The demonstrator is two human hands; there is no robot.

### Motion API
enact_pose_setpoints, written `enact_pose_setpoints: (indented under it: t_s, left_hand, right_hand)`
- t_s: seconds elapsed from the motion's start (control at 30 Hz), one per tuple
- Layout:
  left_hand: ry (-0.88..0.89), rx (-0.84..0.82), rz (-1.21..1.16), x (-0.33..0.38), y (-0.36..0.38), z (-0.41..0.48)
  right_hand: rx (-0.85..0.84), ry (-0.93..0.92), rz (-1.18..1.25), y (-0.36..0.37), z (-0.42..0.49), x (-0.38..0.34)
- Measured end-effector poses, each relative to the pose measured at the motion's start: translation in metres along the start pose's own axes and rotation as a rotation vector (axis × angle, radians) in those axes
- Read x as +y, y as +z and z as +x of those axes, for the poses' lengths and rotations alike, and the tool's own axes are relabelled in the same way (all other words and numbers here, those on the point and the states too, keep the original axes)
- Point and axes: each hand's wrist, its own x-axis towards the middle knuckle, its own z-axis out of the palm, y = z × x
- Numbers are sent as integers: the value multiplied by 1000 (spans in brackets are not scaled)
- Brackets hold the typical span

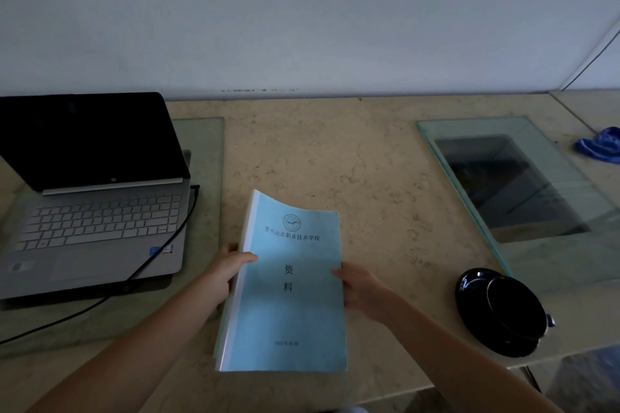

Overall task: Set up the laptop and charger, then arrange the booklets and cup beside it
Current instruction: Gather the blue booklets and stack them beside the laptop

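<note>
Both hands are on the paperwork: the left hand grips the left edge, thumb curled onto the top cover, and the right hand holds the right edge with its thumb tip on the cover and its fingers hidden beneath. Between them, low in the centre of the frame, are the pale blue booklets – a stack of at least two, exact count unclear – with the long axis running from the bottom of the frame toward the top and the heading at the far end. The top cover carries a round emblem, "贵州远志职业技术学校" and "资料"; the small line below is unreadable. At left, one silver laptop is open, screen dark, with one black cable plugged into its right side. At lower right is one black cup on a black saucer. Behind it is a glass pane, and one blue cloth lies at the right edge.
</note>
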Motion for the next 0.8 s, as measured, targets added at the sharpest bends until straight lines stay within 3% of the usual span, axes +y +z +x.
enact_pose_setpoints:
  t_s: [0.17, 0.37, 0.47, 0.63, 0.8]
  left_hand:
    - [93, -39, -76, 14, 4, -15]
    - [290, -279, -92, 57, 3, -60]
    - [477, -400, -16, 81, -7, -82]
    - [882, -211, 396, 108, -19, -76]
    - [878, -105, 434, 100, -26, -44]
  right_hand:
    - [-22, -41, 33, 0, 1, -4]
    - [-152, -24, 42, -18, 0, -38]
    - [-23, -179, -133, -25, -3, -73]
    - [234, -625, -479, -32, -10, -125]
    - [322, -768, -737, -29, -7, -148]
